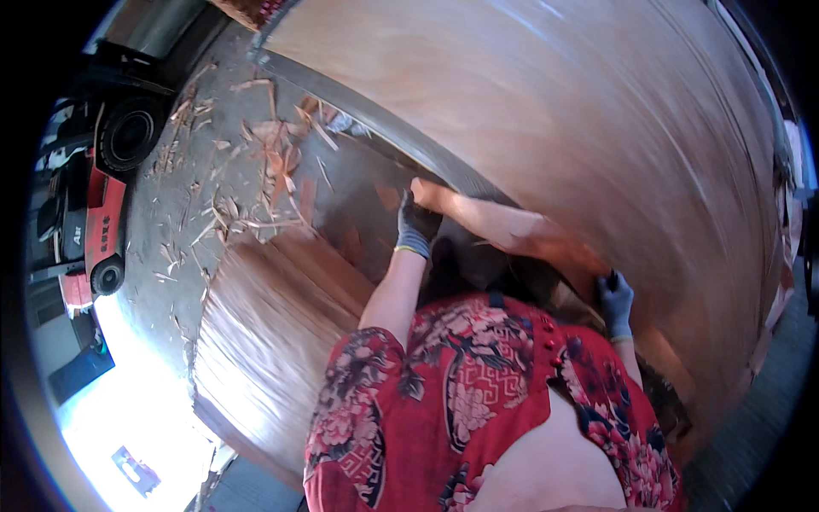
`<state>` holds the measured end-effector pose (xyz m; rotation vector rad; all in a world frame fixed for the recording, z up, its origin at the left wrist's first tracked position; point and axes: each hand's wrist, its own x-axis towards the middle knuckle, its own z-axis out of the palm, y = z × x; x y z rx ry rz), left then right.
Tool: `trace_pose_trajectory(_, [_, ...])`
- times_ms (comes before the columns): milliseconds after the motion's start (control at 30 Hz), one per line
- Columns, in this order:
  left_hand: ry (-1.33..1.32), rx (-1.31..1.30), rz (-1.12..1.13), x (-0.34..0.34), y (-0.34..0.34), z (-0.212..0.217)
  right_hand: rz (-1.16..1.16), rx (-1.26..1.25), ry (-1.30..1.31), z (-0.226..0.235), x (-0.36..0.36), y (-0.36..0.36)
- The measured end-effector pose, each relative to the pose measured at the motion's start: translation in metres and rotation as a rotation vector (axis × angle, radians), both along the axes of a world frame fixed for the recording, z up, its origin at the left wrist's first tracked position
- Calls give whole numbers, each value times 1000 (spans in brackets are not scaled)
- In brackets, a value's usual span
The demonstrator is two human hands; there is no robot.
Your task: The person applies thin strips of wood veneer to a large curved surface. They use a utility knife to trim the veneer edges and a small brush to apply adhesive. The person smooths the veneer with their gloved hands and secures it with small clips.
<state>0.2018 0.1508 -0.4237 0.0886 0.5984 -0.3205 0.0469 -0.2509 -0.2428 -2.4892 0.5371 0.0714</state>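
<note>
A long, thin strip of reddish-tan wood veneer (503,224) stretches between my two gloved hands, bent and curling along its length. My left hand (418,224), in a dark-palmed glove with a grey-blue cuff, is closed on the strip's left end. At its other end my right hand (616,303), in a blue-grey glove, has its fingers closed around the veneer edge. Just beyond the strip lies a big stack of wide veneer sheets (554,111), its top smooth and pale brown.
Left of me sits a second veneer stack (273,316). Broken veneer scraps (277,162) litter the grey concrete floor (175,230). At the far left stands a red forklift (104,209) with black tyres, near a bright opening (128,410).
</note>
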Motion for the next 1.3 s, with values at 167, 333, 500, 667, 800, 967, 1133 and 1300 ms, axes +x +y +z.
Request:
trace_pose_trajectory(167, [275, 117, 95, 30, 29, -2, -51, 112, -42, 4, -1, 5])
trace_pose_trajectory(333, [-188, 122, 123, 37, 79, 60, -74, 149, -46, -6, -6, -1])
trace_pose_trajectory(500, [-786, 503, 233, 51, 41, 238, -85, 144, -40, -4, -10, -2])
trace_pose_trajectory(667, [-1093, 316, 241, 98, 45, 238, -47, 105, -10, -4, -8, -3])
trace_pose_trajectory(800, [-1171, 249, 359, 129, 28, 291, -60, 76, -21, -5, -7, -6])
trace_pose_trajectory(967, [-810, 462, 368, 173, 55, 299, -91, 109, -43, -1, -7, -1])
trace_pose_trajectory(1133, [-1223, 1372, -234, 255, 113, 270, -86, 95, -58, -5, -5, -3])
trace_pose_trajectory(1300, [-1290, 1611, -814, 245, 172, 279, -88, 105, -77, -3, -6, -4])
